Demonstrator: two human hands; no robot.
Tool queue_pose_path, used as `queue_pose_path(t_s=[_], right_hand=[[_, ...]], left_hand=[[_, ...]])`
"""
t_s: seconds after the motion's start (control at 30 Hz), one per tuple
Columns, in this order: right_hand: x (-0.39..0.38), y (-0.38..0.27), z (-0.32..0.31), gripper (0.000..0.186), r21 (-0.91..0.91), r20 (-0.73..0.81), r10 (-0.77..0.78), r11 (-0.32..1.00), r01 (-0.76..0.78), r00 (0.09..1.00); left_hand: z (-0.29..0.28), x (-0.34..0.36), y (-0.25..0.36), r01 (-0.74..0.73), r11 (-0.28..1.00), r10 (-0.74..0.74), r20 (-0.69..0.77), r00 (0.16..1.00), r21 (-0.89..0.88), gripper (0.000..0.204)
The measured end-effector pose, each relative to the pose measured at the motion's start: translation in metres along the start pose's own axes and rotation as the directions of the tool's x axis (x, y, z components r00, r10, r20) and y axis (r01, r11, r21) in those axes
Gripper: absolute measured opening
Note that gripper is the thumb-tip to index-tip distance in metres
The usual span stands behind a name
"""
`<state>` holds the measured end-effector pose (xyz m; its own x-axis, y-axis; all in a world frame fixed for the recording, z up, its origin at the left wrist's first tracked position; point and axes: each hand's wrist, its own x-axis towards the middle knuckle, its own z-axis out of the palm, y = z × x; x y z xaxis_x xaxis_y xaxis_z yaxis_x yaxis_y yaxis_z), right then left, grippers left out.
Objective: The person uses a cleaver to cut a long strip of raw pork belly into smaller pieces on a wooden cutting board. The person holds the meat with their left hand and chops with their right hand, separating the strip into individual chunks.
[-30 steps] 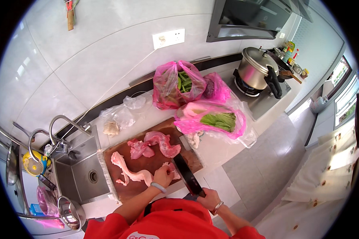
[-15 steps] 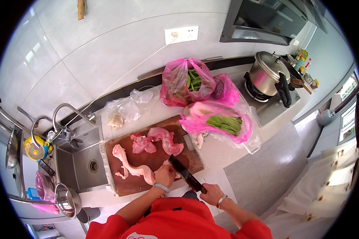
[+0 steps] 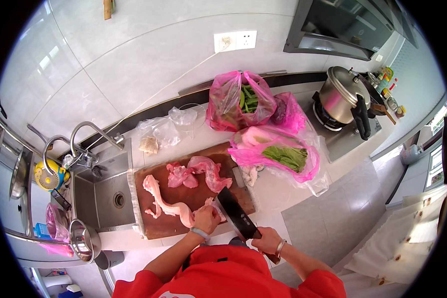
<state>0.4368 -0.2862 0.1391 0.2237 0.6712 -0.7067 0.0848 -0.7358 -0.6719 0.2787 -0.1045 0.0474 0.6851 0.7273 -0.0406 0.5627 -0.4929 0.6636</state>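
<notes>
My right hand [image 3: 267,241] is closed round the handle of a dark-bladed cleaver [image 3: 236,214], whose blade slants up over the front of a brown cutting board [image 3: 159,230]. Just left of the blade, my left hand [image 3: 206,219] has its fingers curled on the end of a long pale strip of raw meat [image 3: 176,210]. That strip runs left across the board and bends upward. Redder raw meat pieces [image 3: 209,174] lie farther back on the board, away from both hands. My left fingers partly hide the meat beneath them.
Left of the board is a steel sink [image 3: 102,188] with a curved faucet [image 3: 95,130]. A metal bowl [image 3: 83,242] sits at its front left. Pink bags of green vegetables [image 3: 286,158] stand behind and right. A pressure cooker [image 3: 343,93] rests on the stove.
The cleaver's blade has turned so that more of its broad face shows. My left hand stays on the meat. The whole view has shifted slightly.
</notes>
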Motion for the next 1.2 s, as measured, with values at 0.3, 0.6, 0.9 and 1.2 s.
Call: queue_pose_path(t_s=[0.3, 0.6, 0.9, 1.2], right_hand=[[0.025, 0.009, 0.009, 0.019, -0.085, -0.016, -0.118, 0.990, 0.116, 0.993], [0.052, -0.005, 0.020, 0.013, 0.171, -0.031, -0.107, 0.979, 0.111, 0.994], [0.039, 0.010, 0.013, 0.014, 0.222, -0.093, -0.092, 0.969, 0.111, 0.991], [0.019, 0.013, 0.014, 0.017, 0.095, -0.056, -0.086, 0.991, 0.091, 0.995]], left_hand=[[0.002, 0.003, -0.006, -0.047, 0.999, 0.047, 0.027, 0.999, -0.014, 0.010], [-0.008, 0.000, -0.016, -0.050, 0.992, 0.066, 0.133, 0.989, -0.117, 0.014], [-0.016, 0.005, 0.011, 0.262, 0.963, -0.250, 0.148, 0.957, -0.067, 0.024], [-0.002, 0.010, 0.004, 0.173, 0.984, -0.178, 0.114, 0.978, 0.050, 0.015]])
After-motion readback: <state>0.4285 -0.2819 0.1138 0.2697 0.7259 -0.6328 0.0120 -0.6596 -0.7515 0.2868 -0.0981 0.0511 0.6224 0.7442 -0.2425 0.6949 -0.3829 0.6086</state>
